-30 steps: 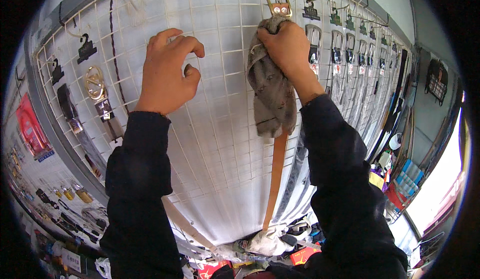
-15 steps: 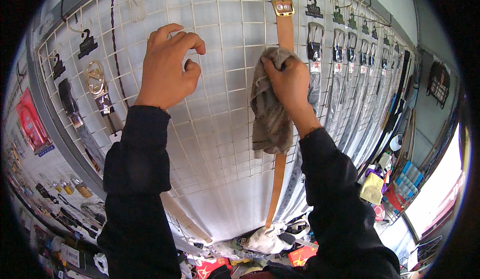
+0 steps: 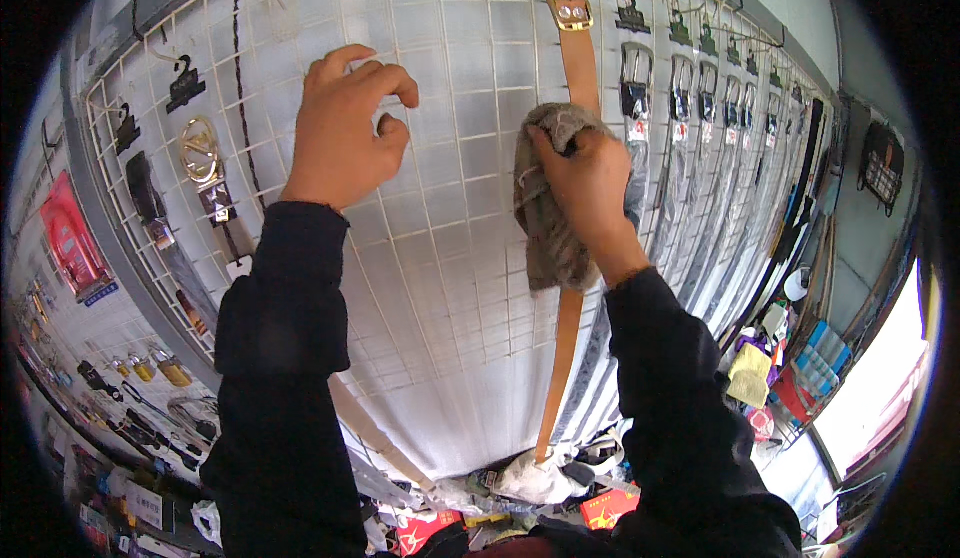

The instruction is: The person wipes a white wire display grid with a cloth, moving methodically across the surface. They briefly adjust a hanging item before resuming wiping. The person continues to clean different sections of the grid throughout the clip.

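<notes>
A tan belt (image 3: 566, 350) hangs by its gold buckle (image 3: 569, 8) from a hook on the white wire grid (image 3: 455, 173). My right hand (image 3: 590, 173) grips a grey-brown cloth (image 3: 545, 223) that wraps over the belt's upper part; whether the fingers also pinch the strap is hidden. Below the cloth the strap runs down to the heap at the bottom. My left hand (image 3: 352, 128) is raised before the grid, fingers curved and apart, with nothing in it.
Packaged belts (image 3: 683, 108) hang in a row at the right. A belt with a round gold buckle (image 3: 202, 150) hangs at the left, near padlocks (image 3: 170, 366). Red boxes (image 3: 610, 508) and a white bag (image 3: 535, 480) lie below. A bright opening (image 3: 880, 368) is at far right.
My right hand and the cloth sit slightly lower along the belt. The whole view has shifted a little, moving things slightly right. My left hand keeps its curved, empty pose.
</notes>
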Action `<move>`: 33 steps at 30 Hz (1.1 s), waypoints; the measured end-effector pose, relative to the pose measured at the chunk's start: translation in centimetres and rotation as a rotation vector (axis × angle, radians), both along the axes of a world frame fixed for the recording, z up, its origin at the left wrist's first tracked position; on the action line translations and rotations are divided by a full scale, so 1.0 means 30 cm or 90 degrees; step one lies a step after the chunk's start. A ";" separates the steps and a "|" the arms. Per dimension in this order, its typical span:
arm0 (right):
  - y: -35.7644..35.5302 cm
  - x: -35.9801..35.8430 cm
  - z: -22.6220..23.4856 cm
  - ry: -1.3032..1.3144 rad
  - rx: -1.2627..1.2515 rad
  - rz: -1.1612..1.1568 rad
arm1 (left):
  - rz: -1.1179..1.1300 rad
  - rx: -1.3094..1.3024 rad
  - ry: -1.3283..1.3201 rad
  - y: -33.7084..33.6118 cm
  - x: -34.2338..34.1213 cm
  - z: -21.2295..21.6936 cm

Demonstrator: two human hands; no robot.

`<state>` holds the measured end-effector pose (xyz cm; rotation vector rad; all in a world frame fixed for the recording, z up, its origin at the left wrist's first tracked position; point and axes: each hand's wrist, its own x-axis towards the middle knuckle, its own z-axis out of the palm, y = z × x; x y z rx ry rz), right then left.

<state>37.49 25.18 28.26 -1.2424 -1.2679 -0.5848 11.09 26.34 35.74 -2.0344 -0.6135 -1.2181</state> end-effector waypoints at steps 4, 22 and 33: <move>0.032 -0.075 0.085 0.005 0.038 0.078 | -0.004 -0.016 0.005 -0.013 0.001 0.005; 0.064 -0.113 0.097 -0.013 -0.003 0.063 | -0.039 -0.031 -0.004 -0.002 -0.013 0.005; 0.012 -0.233 0.096 -0.068 0.021 0.056 | -0.054 -0.034 -0.004 -0.001 -0.020 0.010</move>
